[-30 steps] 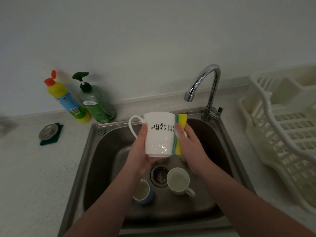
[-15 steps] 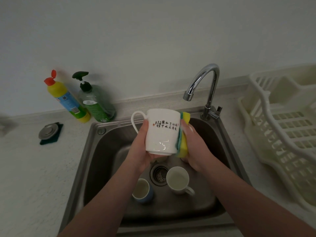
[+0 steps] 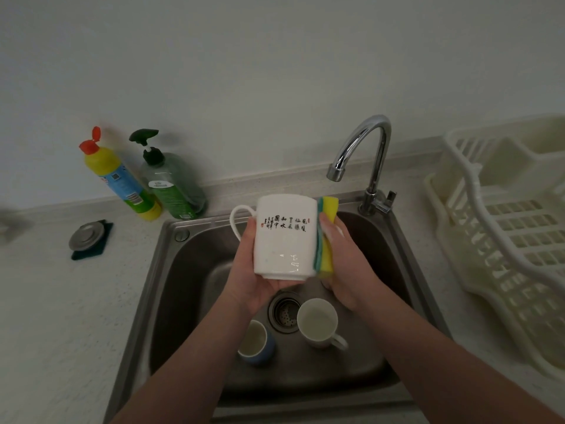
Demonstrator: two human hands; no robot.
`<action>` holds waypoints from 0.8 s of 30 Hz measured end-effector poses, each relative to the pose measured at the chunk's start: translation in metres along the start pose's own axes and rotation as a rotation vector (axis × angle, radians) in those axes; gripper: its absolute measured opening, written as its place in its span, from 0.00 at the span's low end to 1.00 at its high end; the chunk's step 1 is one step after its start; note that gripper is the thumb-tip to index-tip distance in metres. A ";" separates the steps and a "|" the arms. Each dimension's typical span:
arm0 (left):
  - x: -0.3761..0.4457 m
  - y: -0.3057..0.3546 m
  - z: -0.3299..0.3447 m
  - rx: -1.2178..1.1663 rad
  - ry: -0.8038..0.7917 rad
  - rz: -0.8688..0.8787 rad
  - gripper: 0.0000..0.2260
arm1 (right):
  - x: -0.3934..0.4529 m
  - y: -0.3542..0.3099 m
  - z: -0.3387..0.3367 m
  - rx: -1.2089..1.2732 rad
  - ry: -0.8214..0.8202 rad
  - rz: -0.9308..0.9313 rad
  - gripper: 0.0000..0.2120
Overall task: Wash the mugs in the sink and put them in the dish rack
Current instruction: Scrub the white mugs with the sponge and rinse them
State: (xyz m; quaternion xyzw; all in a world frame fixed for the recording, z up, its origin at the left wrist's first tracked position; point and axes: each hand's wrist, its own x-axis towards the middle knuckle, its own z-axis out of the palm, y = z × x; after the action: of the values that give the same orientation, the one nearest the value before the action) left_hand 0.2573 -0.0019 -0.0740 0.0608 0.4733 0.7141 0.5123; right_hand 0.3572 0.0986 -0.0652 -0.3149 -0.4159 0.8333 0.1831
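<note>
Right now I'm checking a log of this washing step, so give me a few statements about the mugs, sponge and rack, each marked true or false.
1. The left hand holds the white mug with black calligraphy above the sink. True.
2. The right hand presses a yellow sponge against that mug's side. True.
3. Water is running from the faucet. False: no stream shows at the spout.
4. The dish rack already holds a mug. False: no mug shows in the visible part of the rack.
5. A blue mug and a plain white mug stand in the sink beside the drain. True.
</note>
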 end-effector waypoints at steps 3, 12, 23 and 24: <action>0.000 0.002 0.000 0.020 -0.024 -0.008 0.28 | -0.003 0.001 -0.002 0.138 -0.072 0.037 0.12; 0.013 0.009 0.011 0.221 0.384 0.214 0.19 | -0.002 -0.005 -0.001 -0.019 0.055 -0.107 0.21; 0.003 0.014 0.025 -0.076 0.170 0.035 0.22 | -0.006 -0.009 0.005 -0.183 0.044 -0.150 0.18; 0.002 0.014 0.026 -0.066 0.168 0.033 0.21 | -0.006 -0.007 0.004 -0.172 0.037 -0.129 0.16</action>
State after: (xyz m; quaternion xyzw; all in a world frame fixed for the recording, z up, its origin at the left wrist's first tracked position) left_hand 0.2617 0.0157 -0.0505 -0.0085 0.4897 0.7401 0.4609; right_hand 0.3595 0.0969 -0.0557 -0.3173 -0.5019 0.7750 0.2163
